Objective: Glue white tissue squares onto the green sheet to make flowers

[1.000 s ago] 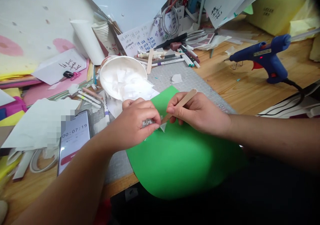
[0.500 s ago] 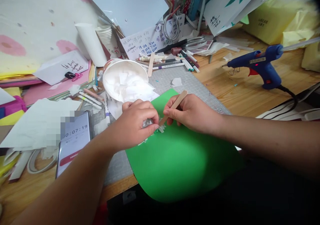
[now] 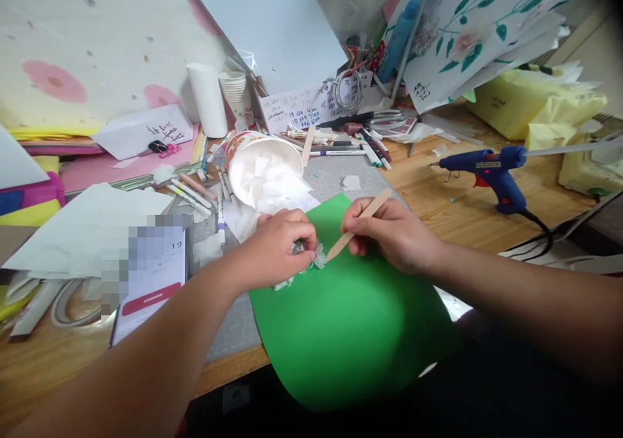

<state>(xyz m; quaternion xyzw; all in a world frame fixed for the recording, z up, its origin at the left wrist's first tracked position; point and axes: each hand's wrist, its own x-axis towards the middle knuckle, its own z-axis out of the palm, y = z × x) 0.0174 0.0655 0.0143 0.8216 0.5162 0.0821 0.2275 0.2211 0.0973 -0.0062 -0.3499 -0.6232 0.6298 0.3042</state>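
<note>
My right hand is closed around a wooden craft stick, which slants down to the left. Its lower tip is beside a small, ragged whitish scrap. The scrap lies at the fingertips of my left hand, whose fingers are curled in a pinch. Something shiny and clear shows between that hand's thumb and fingers, too covered to name. Beneath both hands is a green sheet, overhanging the front table edge. More pale bits are on the sheet below my left hand.
Behind my left hand, a paper tub lies tipped with white scraps spilling out. A blue hot glue gun stands at right, its cord trailing down. A phone lies at left. Markers and paper cups are at the back.
My right hand has drawn the stick rightward from my left fingertips, and the whitish scrap shows more fully. My left hand keeps its pinch. The camera view has shifted.
</note>
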